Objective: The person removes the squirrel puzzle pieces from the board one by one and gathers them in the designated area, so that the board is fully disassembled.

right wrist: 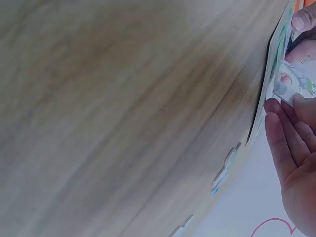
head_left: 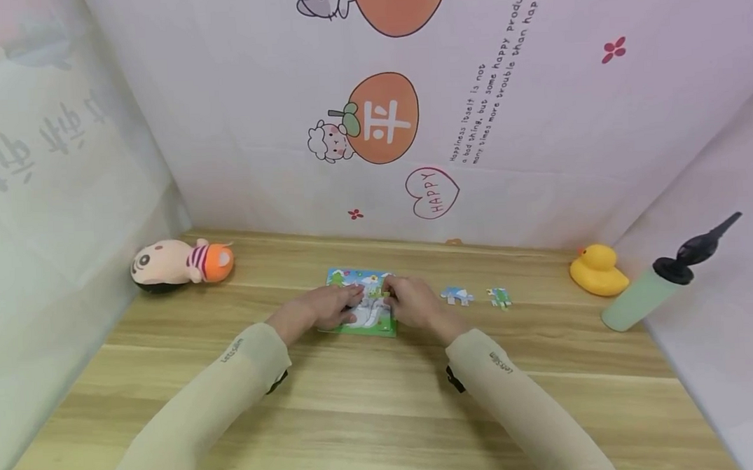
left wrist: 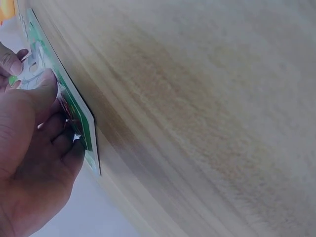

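A jigsaw puzzle board (head_left: 378, 327) with a green and blue printed border and a grey inner area lies on the wooden table. My left hand (head_left: 327, 305) rests on its left part, thumb and fingers spread over the surface; in the left wrist view the fingertips touch the board (left wrist: 85, 116). At the right side, my right hand (head_left: 415, 302) pinches a puzzle piece (right wrist: 285, 92) between thumb and fingers, close over the board. Part of that piece is hidden by the fingers. Two loose puzzle pieces, one bluish (head_left: 458, 295) and one greenish (head_left: 499, 297), lie right of my right hand.
At the back left lies a plush doll (head_left: 182, 263) with striped top and orange bottom. A yellow rubber duck (head_left: 598, 270) and a pale green bottle-shaped pump (head_left: 638, 298) with a black nozzle stand at the right. Printed cloth walls (head_left: 252, 128) enclose the table.
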`<action>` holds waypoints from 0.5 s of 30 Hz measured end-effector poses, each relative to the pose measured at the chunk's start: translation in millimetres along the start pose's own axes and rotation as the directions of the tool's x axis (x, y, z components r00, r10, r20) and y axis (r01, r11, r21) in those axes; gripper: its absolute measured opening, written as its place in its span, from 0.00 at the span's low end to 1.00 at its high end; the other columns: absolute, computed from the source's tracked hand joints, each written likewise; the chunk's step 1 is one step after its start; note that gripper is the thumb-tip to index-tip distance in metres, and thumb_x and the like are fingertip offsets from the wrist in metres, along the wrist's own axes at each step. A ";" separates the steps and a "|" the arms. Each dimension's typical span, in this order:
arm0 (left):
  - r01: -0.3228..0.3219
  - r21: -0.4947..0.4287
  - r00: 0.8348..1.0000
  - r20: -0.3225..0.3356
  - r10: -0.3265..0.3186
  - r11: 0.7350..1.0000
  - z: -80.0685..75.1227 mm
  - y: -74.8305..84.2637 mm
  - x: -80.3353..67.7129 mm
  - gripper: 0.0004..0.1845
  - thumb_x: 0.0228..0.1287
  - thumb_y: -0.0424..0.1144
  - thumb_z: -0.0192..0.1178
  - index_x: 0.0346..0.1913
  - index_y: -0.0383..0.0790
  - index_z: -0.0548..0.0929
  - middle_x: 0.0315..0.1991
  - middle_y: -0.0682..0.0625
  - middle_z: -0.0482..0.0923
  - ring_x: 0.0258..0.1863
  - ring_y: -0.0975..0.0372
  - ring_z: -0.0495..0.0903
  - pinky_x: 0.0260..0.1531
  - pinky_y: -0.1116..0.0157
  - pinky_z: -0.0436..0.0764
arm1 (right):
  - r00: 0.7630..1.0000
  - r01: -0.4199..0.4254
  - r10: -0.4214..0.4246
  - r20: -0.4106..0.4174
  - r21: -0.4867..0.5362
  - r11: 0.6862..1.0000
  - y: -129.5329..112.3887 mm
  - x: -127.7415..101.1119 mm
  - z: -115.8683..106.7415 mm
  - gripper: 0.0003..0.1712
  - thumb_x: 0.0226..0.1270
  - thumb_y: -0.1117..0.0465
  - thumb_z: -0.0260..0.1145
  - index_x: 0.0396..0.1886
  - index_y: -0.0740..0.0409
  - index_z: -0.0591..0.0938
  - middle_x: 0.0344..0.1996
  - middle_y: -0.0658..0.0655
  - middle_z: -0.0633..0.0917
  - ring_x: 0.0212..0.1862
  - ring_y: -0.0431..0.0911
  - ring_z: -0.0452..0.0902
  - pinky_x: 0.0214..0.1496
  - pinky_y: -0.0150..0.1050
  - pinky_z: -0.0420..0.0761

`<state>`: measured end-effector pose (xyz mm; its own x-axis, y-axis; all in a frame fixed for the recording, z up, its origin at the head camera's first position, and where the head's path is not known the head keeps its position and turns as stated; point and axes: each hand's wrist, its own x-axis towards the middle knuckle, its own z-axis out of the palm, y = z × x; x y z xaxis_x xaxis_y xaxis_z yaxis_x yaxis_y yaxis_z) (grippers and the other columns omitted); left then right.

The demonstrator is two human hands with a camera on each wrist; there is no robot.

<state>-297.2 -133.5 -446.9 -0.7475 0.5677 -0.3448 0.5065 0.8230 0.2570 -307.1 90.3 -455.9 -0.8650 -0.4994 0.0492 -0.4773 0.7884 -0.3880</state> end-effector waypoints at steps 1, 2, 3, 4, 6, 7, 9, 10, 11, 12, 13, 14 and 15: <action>0.003 0.000 1.000 0.001 -0.003 1.000 0.6 -0.1 0.0 0.33 0.81 0.47 0.53 0.82 0.43 0.60 0.86 0.48 0.49 0.84 0.48 0.55 0.85 0.49 0.58 | 1.000 0.000 0.000 0.002 0.003 1.000 -0.1 -0.2 0.3 0.05 0.75 0.64 0.66 0.47 0.56 0.84 0.39 0.54 0.89 0.37 0.43 0.81 0.44 0.40 0.86; 0.005 -0.001 1.000 0.000 -0.005 1.000 1.2 -0.1 0.0 0.32 0.81 0.47 0.54 0.81 0.44 0.61 0.86 0.48 0.49 0.84 0.48 0.55 0.85 0.49 0.58 | 1.000 0.000 0.000 0.003 0.008 1.000 -0.2 -0.4 0.6 0.05 0.75 0.63 0.66 0.46 0.56 0.83 0.38 0.54 0.89 0.37 0.42 0.81 0.44 0.40 0.86; 0.007 0.000 1.000 -0.001 -0.007 1.000 1.7 -0.3 0.1 0.32 0.81 0.47 0.54 0.81 0.44 0.61 0.86 0.48 0.49 0.84 0.49 0.55 0.85 0.49 0.58 | 1.000 -0.001 0.001 0.002 0.014 1.000 -0.1 -0.6 0.8 0.04 0.75 0.64 0.65 0.46 0.55 0.83 0.38 0.54 0.89 0.37 0.42 0.80 0.44 0.40 0.85; 0.007 0.000 1.000 -0.003 -0.007 1.000 2.1 -0.5 0.3 0.32 0.81 0.47 0.54 0.81 0.44 0.62 0.86 0.48 0.49 0.84 0.49 0.55 0.85 0.49 0.58 | 1.000 0.001 -0.001 0.001 0.022 1.000 -0.1 -0.6 0.8 0.03 0.75 0.64 0.65 0.45 0.55 0.82 0.38 0.54 0.88 0.37 0.43 0.80 0.44 0.40 0.85; 0.004 0.006 1.000 -0.010 -0.004 1.000 2.4 -0.9 0.6 0.32 0.81 0.47 0.54 0.81 0.44 0.63 0.86 0.48 0.50 0.84 0.49 0.55 0.84 0.49 0.59 | 1.000 0.006 -0.006 0.000 0.034 0.999 0.2 -0.5 0.7 0.03 0.75 0.64 0.65 0.44 0.55 0.82 0.38 0.54 0.88 0.37 0.43 0.79 0.43 0.40 0.84; 0.004 0.008 1.000 -0.011 -0.004 1.000 2.2 -0.6 0.9 0.32 0.80 0.48 0.55 0.81 0.44 0.63 0.86 0.48 0.50 0.84 0.49 0.55 0.84 0.49 0.59 | 1.000 0.006 -0.006 0.001 0.036 0.999 0.2 -0.5 0.4 0.03 0.75 0.65 0.65 0.44 0.55 0.81 0.38 0.54 0.88 0.36 0.43 0.79 0.43 0.40 0.84; 0.004 0.017 1.000 -0.021 -0.003 1.000 1.8 0.4 1.5 0.32 0.80 0.49 0.54 0.80 0.43 0.63 0.85 0.47 0.52 0.84 0.49 0.57 0.84 0.50 0.60 | 1.000 0.008 -0.008 0.005 0.032 0.999 0.2 -0.6 -0.2 0.02 0.75 0.65 0.66 0.44 0.55 0.82 0.37 0.54 0.88 0.36 0.42 0.78 0.43 0.40 0.83; 0.006 0.023 1.000 -0.024 -0.006 1.000 1.1 1.5 2.1 0.33 0.81 0.51 0.53 0.80 0.42 0.63 0.85 0.46 0.52 0.84 0.49 0.57 0.84 0.50 0.60 | 1.000 0.010 -0.010 0.007 0.029 1.000 0.1 -0.5 -0.6 0.02 0.74 0.65 0.66 0.43 0.55 0.82 0.37 0.53 0.88 0.36 0.42 0.78 0.43 0.40 0.83; 0.010 0.027 1.000 -0.029 -0.009 1.000 0.7 2.9 2.7 0.33 0.81 0.52 0.53 0.80 0.41 0.63 0.85 0.45 0.53 0.84 0.49 0.57 0.84 0.50 0.60 | 1.000 0.012 -0.012 0.010 0.025 1.000 -0.2 -0.5 -1.0 0.02 0.75 0.65 0.66 0.43 0.55 0.82 0.37 0.53 0.88 0.36 0.42 0.78 0.43 0.40 0.83; 0.020 0.038 0.999 -0.032 -0.019 0.999 0.3 4.7 3.5 0.34 0.81 0.54 0.52 0.80 0.41 0.63 0.85 0.45 0.54 0.84 0.49 0.57 0.84 0.50 0.60 | 1.000 0.014 -0.014 0.012 0.021 1.000 -0.4 -0.5 -1.4 0.02 0.74 0.65 0.66 0.43 0.55 0.82 0.37 0.53 0.88 0.36 0.42 0.78 0.43 0.40 0.83; 0.027 0.054 0.999 -0.040 -0.025 0.998 0.2 6.8 4.6 0.35 0.80 0.56 0.51 0.80 0.39 0.63 0.84 0.45 0.55 0.83 0.49 0.58 0.84 0.51 0.60 | 1.000 0.018 -0.018 0.014 0.019 1.000 -1.0 -0.6 -1.9 0.02 0.74 0.66 0.66 0.43 0.55 0.83 0.37 0.54 0.88 0.35 0.42 0.78 0.43 0.40 0.84; 0.033 0.076 0.998 -0.053 -0.029 0.997 0.1 9.1 5.8 0.36 0.80 0.57 0.50 0.79 0.38 0.65 0.83 0.44 0.57 0.83 0.48 0.60 0.84 0.51 0.62 | 1.000 0.022 -0.022 0.015 0.015 1.000 -1.6 -0.7 -2.3 0.02 0.74 0.66 0.66 0.43 0.55 0.83 0.37 0.54 0.88 0.35 0.42 0.79 0.43 0.40 0.84; 0.041 0.095 0.997 -0.073 -0.034 0.995 0.4 11.6 7.2 0.36 0.79 0.59 0.50 0.78 0.37 0.67 0.82 0.43 0.61 0.81 0.48 0.64 0.82 0.51 0.64 | 1.000 0.025 -0.026 0.017 0.010 1.000 -2.2 -0.8 -2.5 0.02 0.74 0.66 0.66 0.42 0.55 0.83 0.36 0.54 0.88 0.35 0.42 0.79 0.43 0.40 0.84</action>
<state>-296.5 -119.8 -446.8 -0.7937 0.5365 -0.2867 0.5138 0.8436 0.1560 -305.8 89.8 -452.8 -0.8497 -0.5256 0.0432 -0.4975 0.7718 -0.3961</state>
